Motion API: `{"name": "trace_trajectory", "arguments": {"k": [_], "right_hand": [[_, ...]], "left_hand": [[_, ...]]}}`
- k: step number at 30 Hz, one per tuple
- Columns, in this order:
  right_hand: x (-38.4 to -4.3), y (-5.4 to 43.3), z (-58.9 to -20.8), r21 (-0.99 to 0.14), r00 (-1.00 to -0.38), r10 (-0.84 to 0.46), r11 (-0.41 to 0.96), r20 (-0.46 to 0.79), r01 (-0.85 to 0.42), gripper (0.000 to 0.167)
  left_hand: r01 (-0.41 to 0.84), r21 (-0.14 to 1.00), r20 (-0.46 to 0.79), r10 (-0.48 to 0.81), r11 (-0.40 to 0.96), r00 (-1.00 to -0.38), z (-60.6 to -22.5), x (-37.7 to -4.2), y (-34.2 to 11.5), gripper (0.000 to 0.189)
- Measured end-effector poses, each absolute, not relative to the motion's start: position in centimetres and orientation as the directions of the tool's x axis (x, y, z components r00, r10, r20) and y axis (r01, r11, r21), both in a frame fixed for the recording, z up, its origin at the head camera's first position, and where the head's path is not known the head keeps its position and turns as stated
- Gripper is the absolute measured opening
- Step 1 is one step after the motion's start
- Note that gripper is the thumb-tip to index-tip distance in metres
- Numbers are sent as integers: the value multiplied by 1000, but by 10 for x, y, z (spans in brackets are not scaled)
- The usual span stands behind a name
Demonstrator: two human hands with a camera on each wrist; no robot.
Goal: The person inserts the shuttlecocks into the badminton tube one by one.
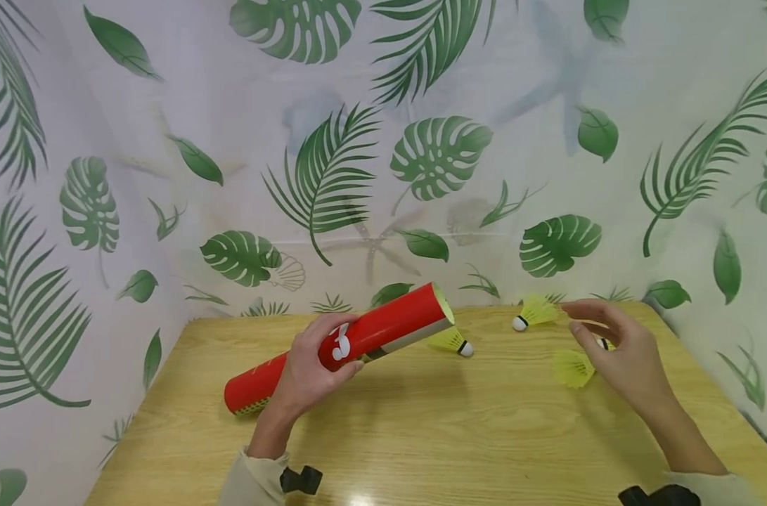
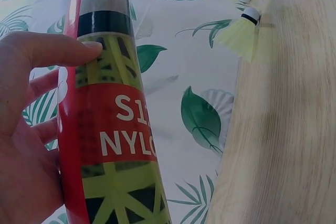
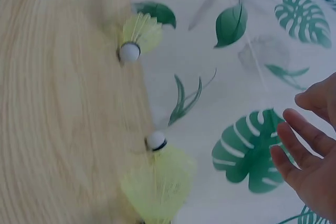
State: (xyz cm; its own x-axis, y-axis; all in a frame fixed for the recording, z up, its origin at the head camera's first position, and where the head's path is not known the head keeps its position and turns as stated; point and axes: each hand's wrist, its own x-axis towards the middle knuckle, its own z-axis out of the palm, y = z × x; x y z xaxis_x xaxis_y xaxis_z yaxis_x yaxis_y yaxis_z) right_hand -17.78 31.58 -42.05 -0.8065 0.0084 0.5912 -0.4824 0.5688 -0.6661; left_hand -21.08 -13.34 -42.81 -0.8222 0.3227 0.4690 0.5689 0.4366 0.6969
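Showing only in left wrist view: "NYLO" lettering point(image 2: 127, 145) on the tube point(image 2: 115, 95).

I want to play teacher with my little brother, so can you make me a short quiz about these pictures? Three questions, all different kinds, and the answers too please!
1. Pick one: which hand grips the red tube? A: left. B: right. C: both.
2. True or false: the right hand is holding nothing.
3. Fill the gap: the shuttlecocks on the wooden table have ____ skirts.

Key:
1. A, the left hand.
2. True, as the right wrist view shows.
3. Yellow.
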Motion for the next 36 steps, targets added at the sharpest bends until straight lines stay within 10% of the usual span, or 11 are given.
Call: {"name": "trace_trajectory", "arguments": {"k": [36], "right_hand": [[-199, 432, -491, -621, -910, 217, 782, 352, -54, 36]], "left_hand": [[567, 716, 469, 321, 408, -823, -428, -212, -136, 67]]}}
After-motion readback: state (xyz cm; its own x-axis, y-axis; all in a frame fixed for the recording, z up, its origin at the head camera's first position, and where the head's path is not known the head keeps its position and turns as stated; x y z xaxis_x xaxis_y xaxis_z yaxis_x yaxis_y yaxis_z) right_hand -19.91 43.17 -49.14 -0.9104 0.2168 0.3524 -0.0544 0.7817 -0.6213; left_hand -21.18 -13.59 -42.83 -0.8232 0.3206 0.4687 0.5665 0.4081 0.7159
